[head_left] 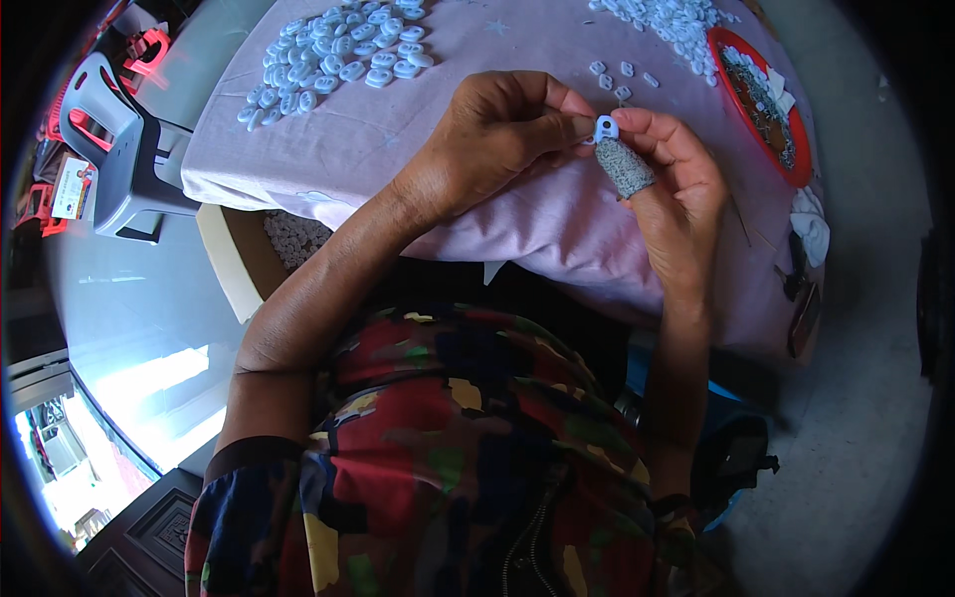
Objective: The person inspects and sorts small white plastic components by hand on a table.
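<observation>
My right hand pinches a small white plastic piece with a dark round hole between its thumb and fingers. A speckled grey fabric sleeve covers that thumb. My left hand meets it from the left, thumb and forefinger pinched together at the piece's left edge. What those left fingertips hold is too small to make out. Just beyond the hands, a few small white parts lie loose on the pink tablecloth.
A heap of white oval pieces lies at the far left, smaller white parts at the far right. A red tray of small metal bits stands on the right. Below the table edge is a cardboard box; a grey chair stands left.
</observation>
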Available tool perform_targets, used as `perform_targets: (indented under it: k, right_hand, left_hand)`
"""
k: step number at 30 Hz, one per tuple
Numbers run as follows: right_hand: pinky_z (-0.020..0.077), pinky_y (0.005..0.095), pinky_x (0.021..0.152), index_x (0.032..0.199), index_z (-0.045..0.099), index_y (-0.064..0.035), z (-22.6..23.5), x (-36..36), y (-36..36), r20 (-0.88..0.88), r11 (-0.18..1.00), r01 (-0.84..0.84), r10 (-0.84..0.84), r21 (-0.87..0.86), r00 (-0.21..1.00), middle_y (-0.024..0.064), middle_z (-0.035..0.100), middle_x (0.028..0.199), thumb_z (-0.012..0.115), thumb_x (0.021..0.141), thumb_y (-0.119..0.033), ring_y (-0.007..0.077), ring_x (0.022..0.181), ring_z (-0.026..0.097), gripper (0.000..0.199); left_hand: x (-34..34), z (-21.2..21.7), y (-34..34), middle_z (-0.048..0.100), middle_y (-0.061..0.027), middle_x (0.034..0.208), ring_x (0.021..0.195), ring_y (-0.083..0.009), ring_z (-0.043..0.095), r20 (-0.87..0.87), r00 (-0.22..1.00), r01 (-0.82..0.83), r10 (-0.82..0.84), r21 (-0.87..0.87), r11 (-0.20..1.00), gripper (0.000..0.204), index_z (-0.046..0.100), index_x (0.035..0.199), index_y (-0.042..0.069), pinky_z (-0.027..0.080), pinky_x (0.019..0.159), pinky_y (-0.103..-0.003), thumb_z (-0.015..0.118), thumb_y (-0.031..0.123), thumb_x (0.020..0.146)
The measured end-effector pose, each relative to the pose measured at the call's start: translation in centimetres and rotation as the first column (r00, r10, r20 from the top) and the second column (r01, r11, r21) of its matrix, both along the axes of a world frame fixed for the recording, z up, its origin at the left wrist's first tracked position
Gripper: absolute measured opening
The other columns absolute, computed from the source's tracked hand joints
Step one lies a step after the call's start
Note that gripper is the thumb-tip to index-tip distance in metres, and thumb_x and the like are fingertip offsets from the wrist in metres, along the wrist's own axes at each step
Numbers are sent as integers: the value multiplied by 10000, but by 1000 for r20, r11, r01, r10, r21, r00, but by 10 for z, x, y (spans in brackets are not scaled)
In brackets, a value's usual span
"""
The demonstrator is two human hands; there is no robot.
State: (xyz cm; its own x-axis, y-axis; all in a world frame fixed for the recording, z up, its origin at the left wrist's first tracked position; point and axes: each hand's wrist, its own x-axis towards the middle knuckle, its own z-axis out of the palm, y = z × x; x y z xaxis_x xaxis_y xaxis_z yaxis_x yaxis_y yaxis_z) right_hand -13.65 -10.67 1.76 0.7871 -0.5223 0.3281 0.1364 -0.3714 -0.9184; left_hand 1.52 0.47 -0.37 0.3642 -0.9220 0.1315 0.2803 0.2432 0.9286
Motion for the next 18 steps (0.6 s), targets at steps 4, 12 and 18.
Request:
perform_targets:
  k: [4,12,18]
  right_hand:
    - [435,145,633,1170,607,-11,1,2,2,11,1000,-8,8,-11,1000,60,667,1059,590,868,-25,51,884,593,302]
    - [438,158,646,1175,608,-3,-6,3,-4,64,998,-30,33,-47,997,56,683,1019,597,895,-29,60,889,611,281]
    - [442,161,645,1152,636,-2,-6,4,-1,60,998,39,-36,-49,998,55,694,1018,623,890,-27,61,905,622,264]
  left_hand:
    - [7,-4,0,681,-48,873,774,-69,643,4,1000,12,-12,-3,1000,150,657,1018,-5,536,685,-183,630,119,938]
    - [7,-1,2,690,-41,860,715,-62,630,-33,999,42,-41,18,999,152,662,1013,8,483,606,-179,629,138,940]
    - [0,1,2,680,-42,849,713,-66,627,-80,997,-8,11,44,999,129,662,1000,5,496,647,-183,624,111,937]
